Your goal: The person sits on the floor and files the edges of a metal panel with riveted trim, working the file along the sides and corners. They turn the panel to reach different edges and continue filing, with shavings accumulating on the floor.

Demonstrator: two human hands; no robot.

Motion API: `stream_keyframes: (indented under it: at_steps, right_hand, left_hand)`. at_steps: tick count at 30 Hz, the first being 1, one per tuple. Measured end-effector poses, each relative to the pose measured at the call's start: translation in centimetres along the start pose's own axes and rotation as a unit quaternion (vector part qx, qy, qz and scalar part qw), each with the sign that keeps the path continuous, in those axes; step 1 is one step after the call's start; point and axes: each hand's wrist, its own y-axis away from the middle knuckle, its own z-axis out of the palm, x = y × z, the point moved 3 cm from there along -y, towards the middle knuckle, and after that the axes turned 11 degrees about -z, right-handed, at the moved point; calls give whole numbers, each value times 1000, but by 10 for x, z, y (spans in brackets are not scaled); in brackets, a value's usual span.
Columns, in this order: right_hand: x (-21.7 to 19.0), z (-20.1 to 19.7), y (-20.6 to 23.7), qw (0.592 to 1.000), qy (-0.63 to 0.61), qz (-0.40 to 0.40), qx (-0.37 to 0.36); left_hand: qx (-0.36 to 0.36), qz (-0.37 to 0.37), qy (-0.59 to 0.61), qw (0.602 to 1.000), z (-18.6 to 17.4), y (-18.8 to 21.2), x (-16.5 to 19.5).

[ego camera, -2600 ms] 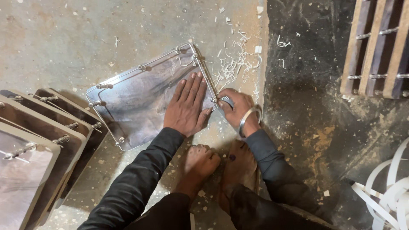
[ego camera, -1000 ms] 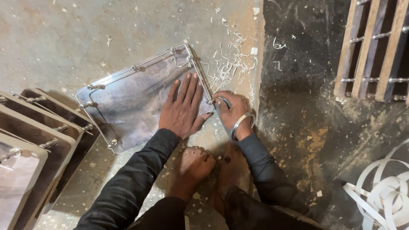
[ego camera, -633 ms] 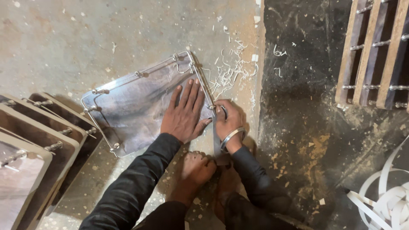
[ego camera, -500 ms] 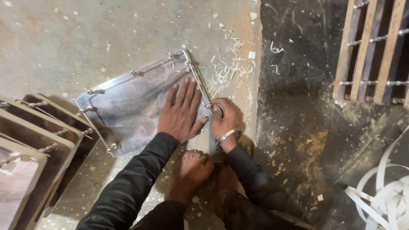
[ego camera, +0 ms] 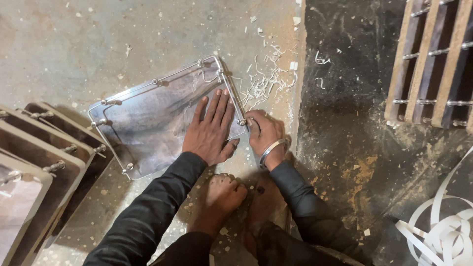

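Two hands work: left hand [ego camera: 211, 129] flat on the panel [ego camera: 157, 123], right hand [ego camera: 263, 132] fisted at its edge.

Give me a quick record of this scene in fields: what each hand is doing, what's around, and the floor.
left hand: pressed flat, fingers spread, on the tray
right hand: closed at the tray's near right corner; a tool cannot be made out
tray: shiny panel with a metal rail, flat on the floor
shavings: pale curls beyond the tray
stacked trays: left, overlapping
wooden rack: upper right
white strips: lower right
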Motion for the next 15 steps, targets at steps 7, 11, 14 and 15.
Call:
stream_keyframes:
  at_steps: [7, 11, 14, 15]
  right_hand:
    - [9, -6, -9, 997, -42, 36, -55]
    - [3, -5, -7, 1000, -3, 20, -18]
    - [-2, -3, -5, 999, -25, 12, 16]
    - [-2, -4, -2, 998, -40, 38, 14]
  left_hand:
    - [-13, 0, -10, 1000, 0, 1, 1]
    - [5, 4, 2, 1000, -1, 0, 3]
    - [27, 6, -8, 1000, -3, -2, 0]
    - [23, 6, -4, 1000, -3, -1, 0]
